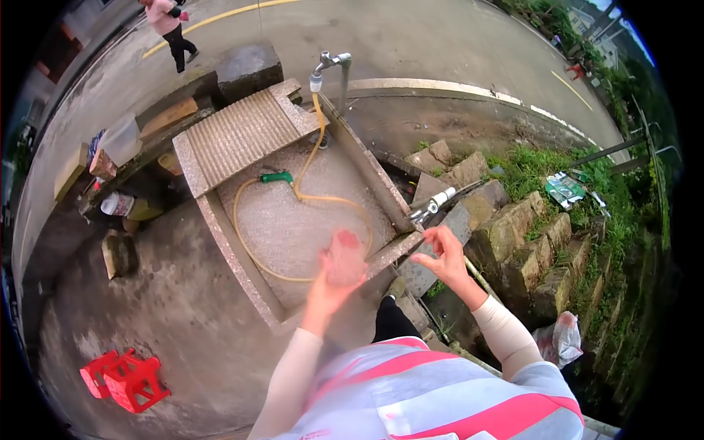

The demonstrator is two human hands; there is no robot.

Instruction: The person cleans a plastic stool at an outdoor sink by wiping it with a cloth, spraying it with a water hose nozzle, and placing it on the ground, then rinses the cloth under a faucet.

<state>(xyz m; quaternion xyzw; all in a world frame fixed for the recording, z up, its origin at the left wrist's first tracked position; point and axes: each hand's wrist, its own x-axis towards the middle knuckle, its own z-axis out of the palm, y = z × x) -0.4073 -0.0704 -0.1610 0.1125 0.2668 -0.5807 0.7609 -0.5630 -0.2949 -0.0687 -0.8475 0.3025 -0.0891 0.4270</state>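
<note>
My left hand (325, 295) is over the near end of a speckled stone sink (242, 253), around a pinkish, mesh-like thing (345, 258). Blur keeps me from telling its exact kind. To the right, just beyond the sink's rim, my right hand (449, 262) has its thumb and curved fingers apart with nothing between them. It is nearest to a metal tap (434, 204) with a white end. Inside the sink lies a yellow hose (334, 198) with a green spray nozzle (276, 177). The hose runs up to another tap (328, 67) at the far corner.
A ribbed washboard slab (238, 136) covers the sink's far left part. Red plastic stools (132, 380) lie on the concrete at left. Stone blocks (513, 242) and a plastic bag (560, 339) are on the right. Beyond the sink, a person (172, 33) is by the road.
</note>
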